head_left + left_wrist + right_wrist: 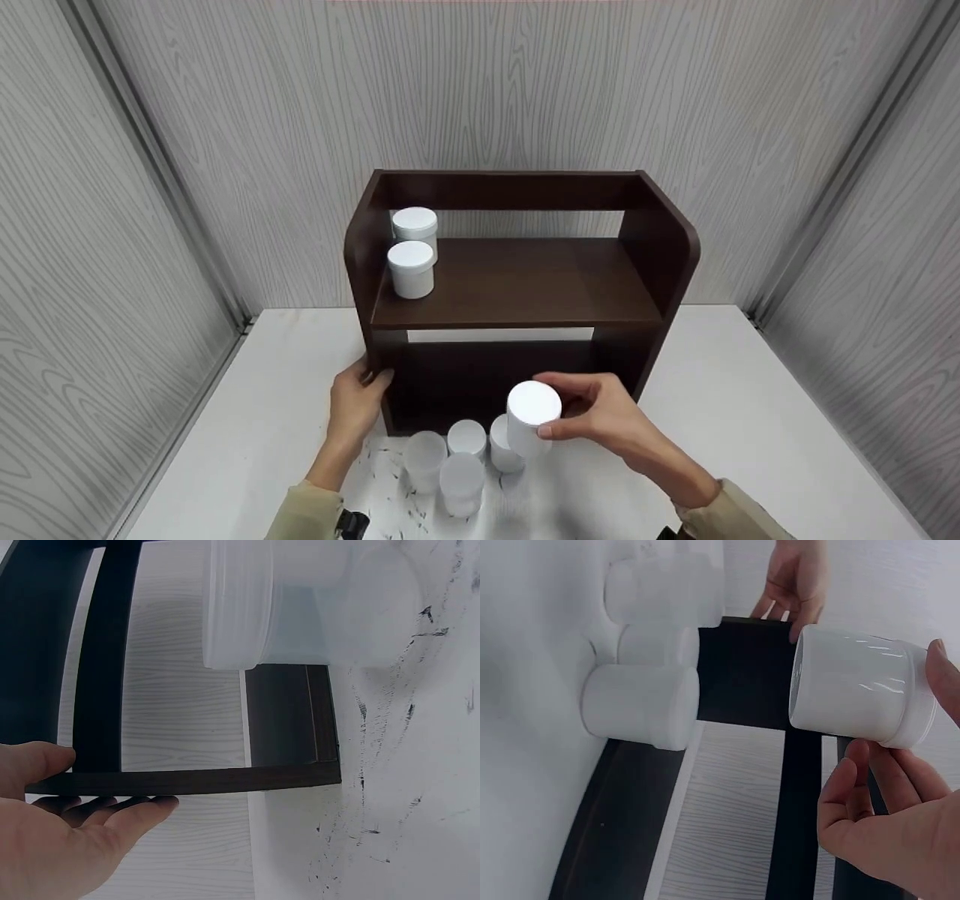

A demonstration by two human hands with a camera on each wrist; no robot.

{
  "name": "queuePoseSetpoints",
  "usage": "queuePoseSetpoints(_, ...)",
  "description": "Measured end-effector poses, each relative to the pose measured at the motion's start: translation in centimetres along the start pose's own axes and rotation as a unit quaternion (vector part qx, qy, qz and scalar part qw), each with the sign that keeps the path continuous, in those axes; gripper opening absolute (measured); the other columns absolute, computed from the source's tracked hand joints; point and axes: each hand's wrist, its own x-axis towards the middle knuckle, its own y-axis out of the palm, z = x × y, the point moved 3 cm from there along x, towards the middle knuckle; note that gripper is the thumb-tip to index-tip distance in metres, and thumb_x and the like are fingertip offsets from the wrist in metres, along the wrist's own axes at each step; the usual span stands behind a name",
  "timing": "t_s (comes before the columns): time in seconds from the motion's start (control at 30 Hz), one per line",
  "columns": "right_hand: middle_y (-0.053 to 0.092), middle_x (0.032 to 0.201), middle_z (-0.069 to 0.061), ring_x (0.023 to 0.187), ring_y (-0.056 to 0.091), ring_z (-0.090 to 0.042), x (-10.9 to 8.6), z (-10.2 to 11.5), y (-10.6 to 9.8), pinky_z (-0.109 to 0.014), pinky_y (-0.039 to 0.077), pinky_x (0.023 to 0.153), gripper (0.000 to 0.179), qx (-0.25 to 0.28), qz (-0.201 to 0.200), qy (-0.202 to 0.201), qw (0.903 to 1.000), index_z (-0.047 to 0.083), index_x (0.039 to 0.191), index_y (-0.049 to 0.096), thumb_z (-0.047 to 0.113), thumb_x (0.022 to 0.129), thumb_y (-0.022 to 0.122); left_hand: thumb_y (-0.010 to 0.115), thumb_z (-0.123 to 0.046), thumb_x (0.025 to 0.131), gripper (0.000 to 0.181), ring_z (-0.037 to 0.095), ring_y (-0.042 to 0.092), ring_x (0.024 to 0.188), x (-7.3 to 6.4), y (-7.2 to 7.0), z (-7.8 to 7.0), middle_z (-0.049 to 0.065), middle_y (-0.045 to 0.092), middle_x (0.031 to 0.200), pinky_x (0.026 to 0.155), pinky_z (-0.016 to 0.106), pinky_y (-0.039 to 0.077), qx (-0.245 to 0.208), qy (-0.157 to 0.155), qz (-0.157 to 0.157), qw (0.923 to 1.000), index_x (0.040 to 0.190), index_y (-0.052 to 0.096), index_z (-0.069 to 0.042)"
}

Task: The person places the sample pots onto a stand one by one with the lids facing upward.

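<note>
Left hand [355, 405]: pinches the left side of a dark brown shelf [675, 240]. Two lidded jars [412, 281]: upper board [540, 277], left end, one behind the other. Four jars [461, 484]: white table [232, 442], shelf's near side. White jar [527, 431]: raised, right of these, pinched by the right hand [611, 416].

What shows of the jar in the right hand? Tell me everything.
The jar is a glossy white cylinder, apparently plastic, with a flat round lid on. It is held roughly upright above the table, in front of the dark shelf unit and apart from the jars standing below. The right hand grips it near the lid between thumb and fingers.
</note>
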Motion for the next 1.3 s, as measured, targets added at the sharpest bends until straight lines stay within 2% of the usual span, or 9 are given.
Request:
queuePoseSetpoints(0.33,0.075,0.118,-0.016,0.1,0.073,-0.028,1.4,3.4,-0.1,-0.035,0.062,0.086,0.067,0.007,-0.002,-0.011,0.9999,-0.002,0.135,0.069,0.007,0.075,0.095,0.061,-0.01,0.105,0.056,0.047,0.052,0.138,-0.1,0.1,0.1,0.033,0.051,0.149,0.11,0.051,0.048,0.003,-0.005,0.012,0.9999,0.152,0.043,0.014)
queuePoseSetpoints(0.57,0.076,0.118,-0.013,0.105,0.072,-0.028,2.6,5.8,-0.2,-0.035,0.062,0.088,0.065,0.006,-0.015,-0.024,0.9996,0.001,0.133,0.071,0.005,0.073,0.095,0.062,-0.009,0.104,0.052,0.046,0.055,0.135,0.1,0.1,0.1,0.032,0.055,0.146,0.109,0.05,0.05,0.002,-0.002,0.005,1.0,0.149,0.049,0.012)
queuePoseSetpoints(0.87,0.076,0.116,-0.011,0.103,0.069,-0.03,4.7,8.6,-0.6,-0.034,0.06,0.086,0.063,-0.022,-0.038,-0.053,0.9976,0.003,0.134,0.072,0.009,0.075,0.095,0.062,-0.009,0.103,0.051,0.045,0.055,0.135,0.1,0.1,0.2,0.031,0.056,0.146,0.109,0.05,0.05,0.002,-0.006,0.0,1.0,0.148,0.051,0.012)
queuePoseSetpoints(1.07,0.077,0.116,-0.012,0.099,0.071,-0.034,6.4,9.9,-1.0,-0.036,0.06,0.088,0.062,-0.011,-0.041,-0.062,0.9972,0.003,0.134,0.072,0.007,0.076,0.094,0.062,-0.01,0.104,0.052,0.045,0.055,0.136,0.1,0.1,0.1,0.03,0.055,0.147,0.109,0.049,0.05,-0.001,-0.002,0.002,1.0,0.149,0.05,0.011)
queuePoseSetpoints(1.3,0.076,0.116,-0.015,0.104,0.074,-0.031,8.4,10.8,-1.3,-0.039,0.062,0.091,0.059,0.023,-0.042,-0.06,0.997,0.002,0.133,0.071,0.007,0.079,0.092,0.06,-0.011,0.105,0.053,0.045,0.053,0.138,0.0,0.0,0.1,0.031,0.053,0.149,0.11,0.049,0.049,0.007,-0.002,0.012,0.9999,0.151,0.047,0.011)
